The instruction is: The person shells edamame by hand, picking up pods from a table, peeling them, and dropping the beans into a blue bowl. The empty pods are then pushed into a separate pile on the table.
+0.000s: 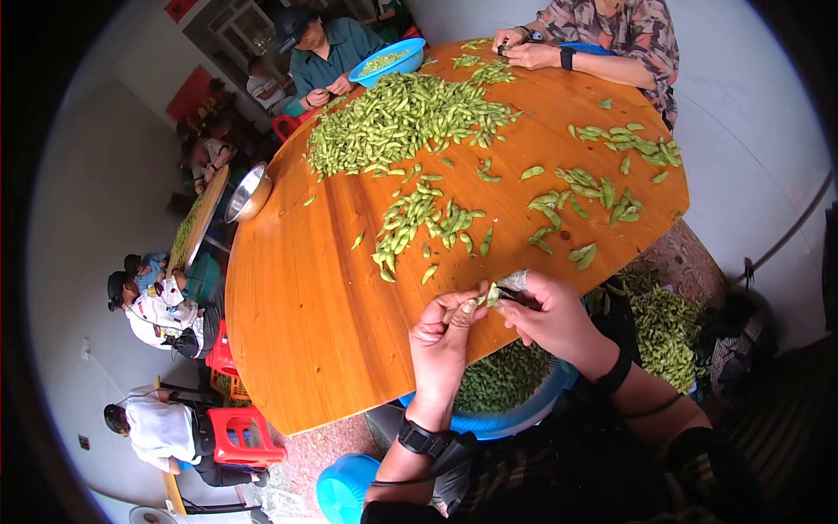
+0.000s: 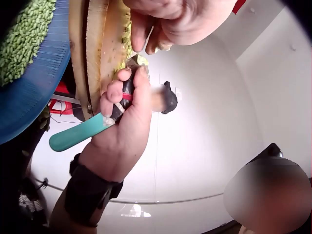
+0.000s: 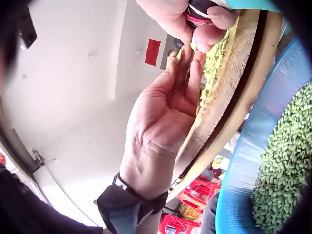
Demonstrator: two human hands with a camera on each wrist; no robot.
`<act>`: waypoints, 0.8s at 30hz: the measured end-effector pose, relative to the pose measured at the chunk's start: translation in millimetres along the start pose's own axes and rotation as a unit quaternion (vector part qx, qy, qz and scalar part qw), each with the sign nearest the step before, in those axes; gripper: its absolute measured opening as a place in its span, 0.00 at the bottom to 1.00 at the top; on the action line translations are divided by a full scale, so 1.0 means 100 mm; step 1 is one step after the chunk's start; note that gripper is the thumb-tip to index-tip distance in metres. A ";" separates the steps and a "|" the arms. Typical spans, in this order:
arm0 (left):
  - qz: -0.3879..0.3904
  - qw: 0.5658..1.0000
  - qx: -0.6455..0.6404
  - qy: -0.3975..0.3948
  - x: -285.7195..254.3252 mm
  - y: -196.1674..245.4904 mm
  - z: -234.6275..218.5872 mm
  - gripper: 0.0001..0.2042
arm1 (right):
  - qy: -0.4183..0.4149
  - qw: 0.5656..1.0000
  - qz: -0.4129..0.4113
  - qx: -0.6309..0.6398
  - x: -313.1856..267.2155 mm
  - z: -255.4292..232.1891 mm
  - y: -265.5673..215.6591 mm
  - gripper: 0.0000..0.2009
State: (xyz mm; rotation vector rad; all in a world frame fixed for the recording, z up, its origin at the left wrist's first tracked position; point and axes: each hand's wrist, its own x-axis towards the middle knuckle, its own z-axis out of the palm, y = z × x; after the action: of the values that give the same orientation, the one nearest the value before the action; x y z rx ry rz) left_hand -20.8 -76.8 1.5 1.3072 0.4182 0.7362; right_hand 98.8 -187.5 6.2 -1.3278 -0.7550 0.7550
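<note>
Hands at lower centre of the head view are meeting over the table's near edge: we are pinching a soybean pod (image 1: 491, 293) between the left hand (image 1: 441, 336) fingertips while the right hand (image 1: 552, 316) is gripping a teal-handled knife (image 2: 80, 134), fingers curled tight around it. We are judging the blade to be working close to the left fingertips, so a slip could nick them or flick the pod off the round wooden table (image 1: 314, 314). Below us a blue basin (image 1: 524, 410) is holding shelled pods; upper centre, a heap of pods (image 1: 397, 118) is waiting.
</note>
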 end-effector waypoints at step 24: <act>-0.129 0.989 0.039 -0.058 -0.10 0.22 -0.06 0.09 | -0.045 0.995 0.005 -0.089 0.01 0.12 -0.16 0.11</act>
State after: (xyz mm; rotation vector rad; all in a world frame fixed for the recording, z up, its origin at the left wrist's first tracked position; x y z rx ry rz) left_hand -37.2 -77.4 19.6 1.3317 0.5154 0.4292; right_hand 90.5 -181.2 23.5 -1.4665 -0.9050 0.7730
